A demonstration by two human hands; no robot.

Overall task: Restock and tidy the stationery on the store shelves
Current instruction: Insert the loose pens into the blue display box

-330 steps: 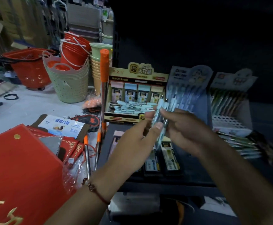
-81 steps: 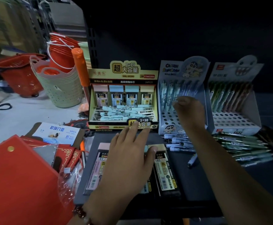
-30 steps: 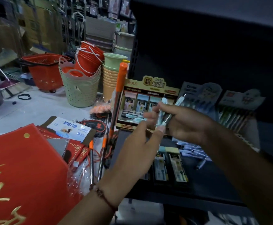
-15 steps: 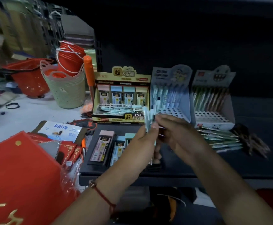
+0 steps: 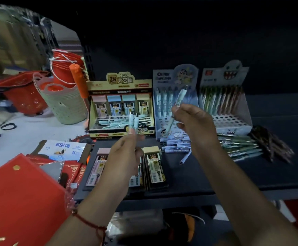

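Note:
My left hand [image 5: 125,153] is closed on a few pale blue pens [image 5: 133,122], held upright in front of the yellow pencil-lead display box [image 5: 120,96]. My right hand [image 5: 194,125] pinches one pale blue pen [image 5: 179,99], tilted up against the pale blue cartoon pen display box [image 5: 175,80]. More pale blue pens [image 5: 175,145] lie loose on the dark shelf [image 5: 224,176] at that box's foot. Flat lead boxes [image 5: 153,167] lie in a row under my left hand.
A white display box [image 5: 223,96] with green and brown pens stands at the right, with loose green pens [image 5: 240,147] and dark pens [image 5: 272,144] before it. Stacked baskets [image 5: 63,102], red buckets, an orange handle [image 5: 77,80] and red packets [image 5: 18,196] fill the left.
My hands were together over the shelf with the pens bunched. They have parted: the right hand has drawn one pen out and raised it towards the cartoon box, the left keeps the others.

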